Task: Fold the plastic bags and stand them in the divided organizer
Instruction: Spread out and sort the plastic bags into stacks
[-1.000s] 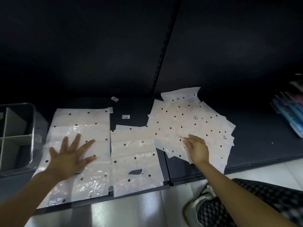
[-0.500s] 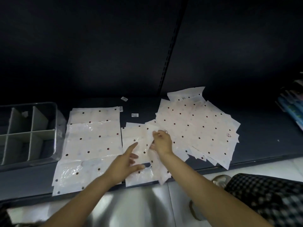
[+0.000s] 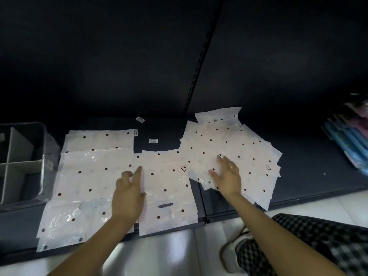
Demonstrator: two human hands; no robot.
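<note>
Plastic bags (image 3: 165,188) lie flat on my shelf (image 3: 310,166); left hand (image 3: 127,196) and right hand (image 3: 227,176) rest spread, gripping nothing.

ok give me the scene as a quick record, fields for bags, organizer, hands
surface: dark shelf, low by the floor
left bags: flat overlapping stack, dotted
middle bag: laid flat, handle slot toward the person
right bags: loose fanned pile
organizer: at far left, divided; the visible compartments hold no bags
left hand: open, over the seam between the left stack and the middle bag
right hand: open, flat on the pile
folded bags: none seen
</note>
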